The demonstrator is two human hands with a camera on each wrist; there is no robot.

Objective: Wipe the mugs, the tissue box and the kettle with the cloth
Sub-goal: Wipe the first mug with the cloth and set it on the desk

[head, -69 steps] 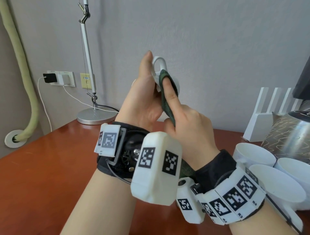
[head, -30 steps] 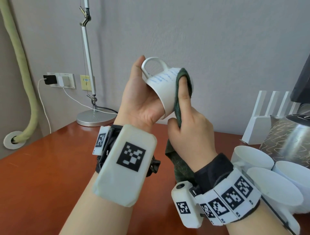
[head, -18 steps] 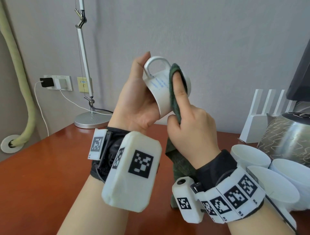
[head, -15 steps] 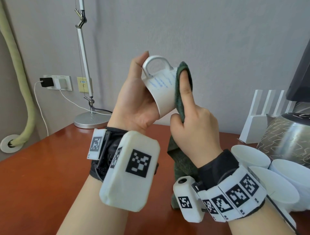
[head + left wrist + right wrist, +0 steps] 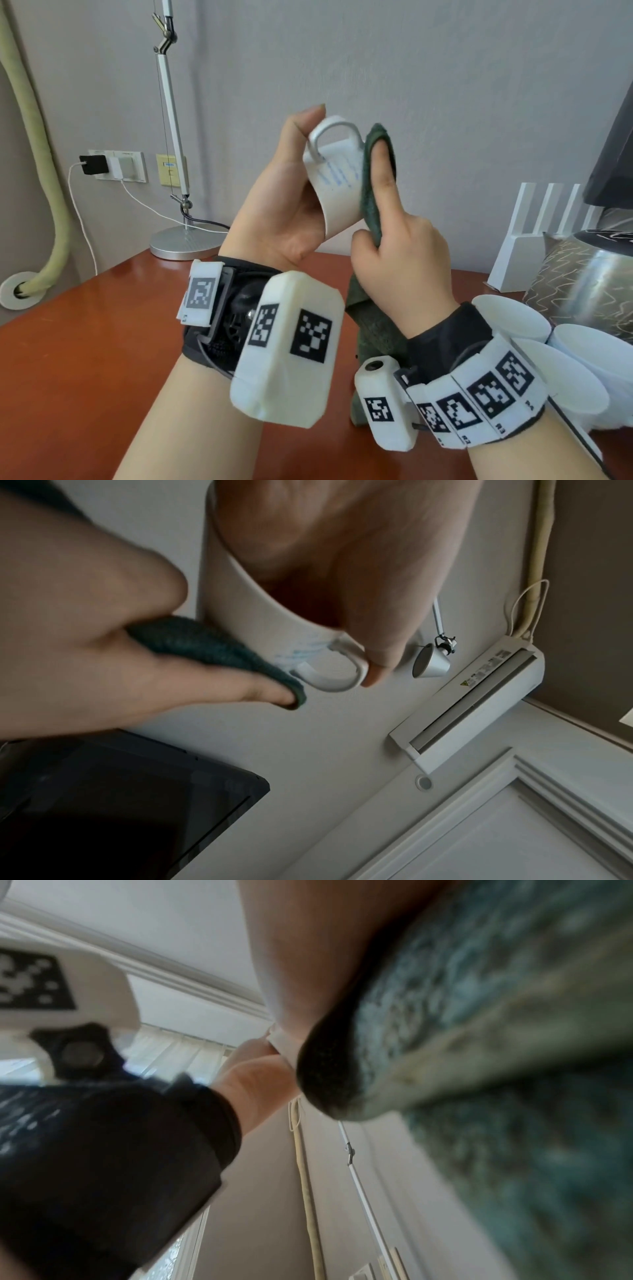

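Fingers of left hand (image 5: 287, 209) grip mug (image 5: 337, 185); right hand (image 5: 400, 260) pinches cloth (image 5: 371, 192)

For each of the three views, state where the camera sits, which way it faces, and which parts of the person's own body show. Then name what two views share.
Head: on the head, facing forward and down; left hand holds the mug, right hand presses the cloth.
Left wrist: along the hand, tilted upward at wall and ceiling; both hands.
Right wrist: pointing upward, blurred; cloth close, left hand, wristband.
Shared: head and left wrist both show the mug.
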